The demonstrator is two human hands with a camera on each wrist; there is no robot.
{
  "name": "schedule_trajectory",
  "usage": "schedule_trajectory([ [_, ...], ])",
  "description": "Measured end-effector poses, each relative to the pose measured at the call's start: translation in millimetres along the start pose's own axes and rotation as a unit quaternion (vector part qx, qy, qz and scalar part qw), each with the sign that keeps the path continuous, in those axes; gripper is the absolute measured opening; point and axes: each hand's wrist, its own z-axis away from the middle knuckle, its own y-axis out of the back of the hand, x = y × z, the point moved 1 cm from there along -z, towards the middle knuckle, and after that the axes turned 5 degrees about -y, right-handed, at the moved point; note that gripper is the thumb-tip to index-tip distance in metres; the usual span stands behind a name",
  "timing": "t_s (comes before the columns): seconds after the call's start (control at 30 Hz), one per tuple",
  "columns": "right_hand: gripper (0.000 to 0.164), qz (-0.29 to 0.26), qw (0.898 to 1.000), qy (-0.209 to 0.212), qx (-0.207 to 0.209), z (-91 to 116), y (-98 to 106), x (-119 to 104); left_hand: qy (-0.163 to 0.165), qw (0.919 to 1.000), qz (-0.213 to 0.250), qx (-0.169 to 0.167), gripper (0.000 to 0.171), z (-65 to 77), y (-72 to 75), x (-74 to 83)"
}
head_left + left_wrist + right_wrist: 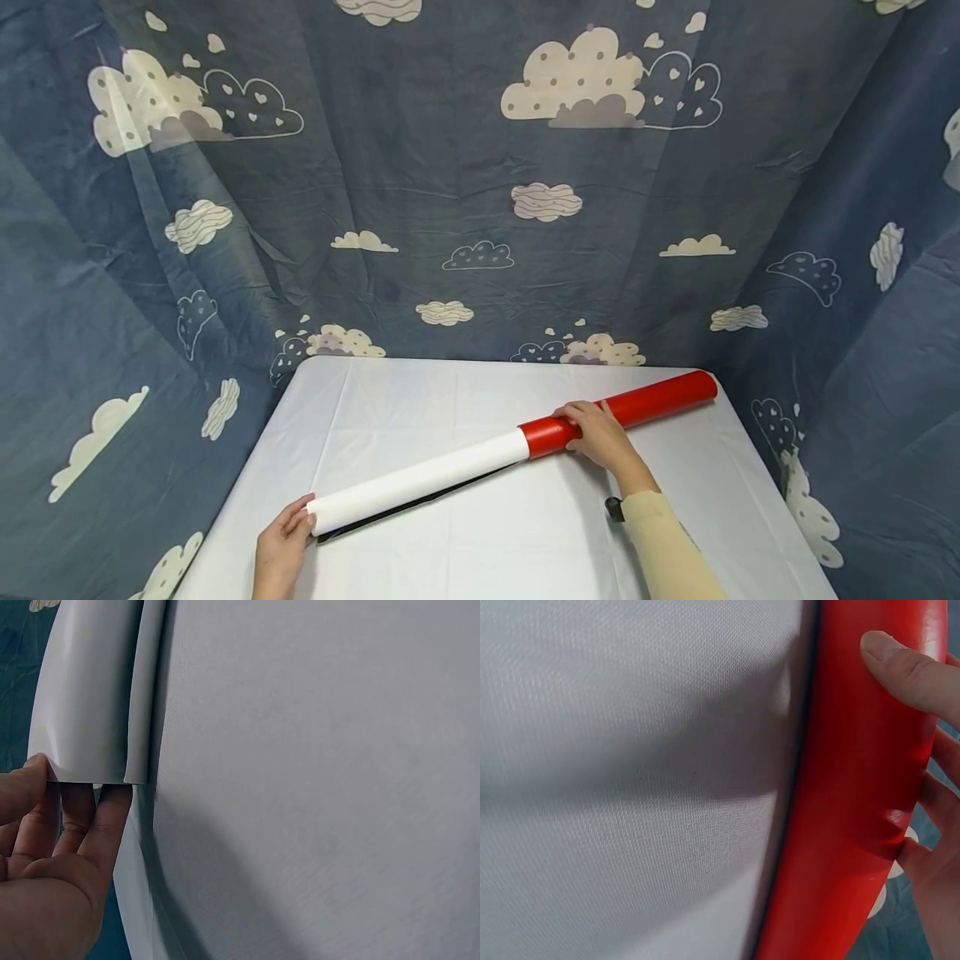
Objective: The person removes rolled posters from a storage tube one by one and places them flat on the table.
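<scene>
While my left hand (283, 537) pinches the white end (330, 510) of a white-and-red roll (510, 448) set aslant across the white-covered table (420, 400), presumably to steady it, my right hand (600, 437) grips its red part (663, 396), short of the right end (the left wrist view alone reveals a white flap (141, 712) edging the roll).

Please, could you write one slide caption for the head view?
Left hand holding the white roll, right hand gripping the adjoining red tube.
</scene>
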Motion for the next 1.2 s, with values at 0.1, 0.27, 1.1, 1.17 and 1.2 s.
schedule_trajectory([
  [0.1, 0.06, -0.001, 1.0, -0.004, -0.007, 4, -2, 1, 0.002, 0.9998, -0.02, 0.004, 0.043, 1.2, 3.2, -4.0],
  [0.27, 0.059, 0.003, 1.0, -0.001, -0.001, 7, -5, 1, -0.003, 0.9989, -0.045, 0.012, 0.042, 0.3, 10.0, -10.6],
  [1.1, 0.063, 0.047, 0.998, -0.04, 0.014, 3, -3, -4, 0.01, 0.9985, -0.019, -0.051, 0.048, -28.3, 1.2, 10.0],
  [1.17, 0.063, 0.051, 0.998, -0.046, 0.016, 3, -4, -7, 0.004, 0.9981, -0.024, -0.057, 0.047, -32.8, 0.0, 12.4],
  [1.2, 0.063, 0.053, 0.997, -0.048, 0.018, 4, -4, -9, -0.001, 0.9978, -0.025, -0.062, 0.047, -35.2, -0.7, 13.5],
])
